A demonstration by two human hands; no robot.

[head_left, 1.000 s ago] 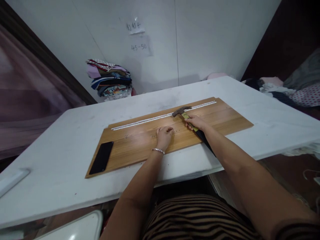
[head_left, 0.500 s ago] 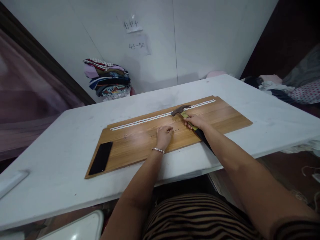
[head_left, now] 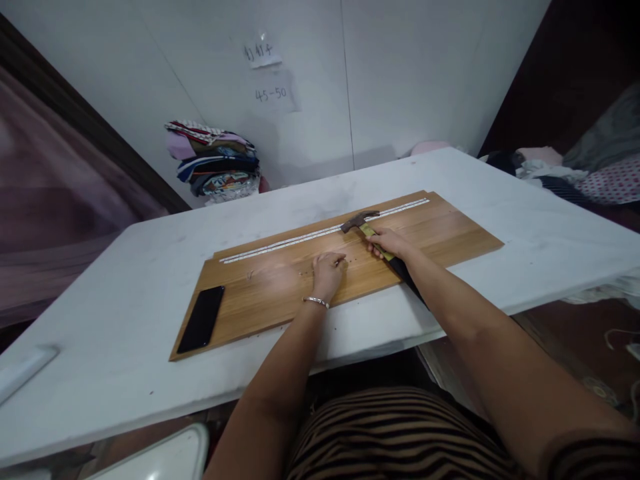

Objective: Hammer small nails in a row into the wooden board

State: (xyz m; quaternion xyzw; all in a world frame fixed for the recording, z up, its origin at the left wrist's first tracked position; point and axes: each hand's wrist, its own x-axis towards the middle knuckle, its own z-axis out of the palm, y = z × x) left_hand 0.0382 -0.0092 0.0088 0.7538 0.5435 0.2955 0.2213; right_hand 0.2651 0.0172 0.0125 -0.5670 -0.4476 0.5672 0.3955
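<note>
A long wooden board (head_left: 450, 233) lies on a white table (head_left: 125, 333). My right hand (head_left: 389, 241) grips the yellow-green handle of a claw hammer (head_left: 361, 221), whose metal head rests by a thin white strip (head_left: 280, 243) along the board's far edge. My left hand (head_left: 327, 272), with a bracelet at the wrist, rests on the board's middle with its fingers curled in a pinch; what they hold is too small to name. Tiny dark specks, perhaps nails, dot the board near the fingertips.
A black phone (head_left: 201, 319) lies on the board's left end. Folded clothes (head_left: 215, 160) are stacked against the white wall behind the table. More fabric (head_left: 590, 180) is piled at the right. A white bar (head_left: 23, 370) lies at the table's left edge.
The view has shifted slightly; both hands and the hammer stay in nearly the same place on the board.
</note>
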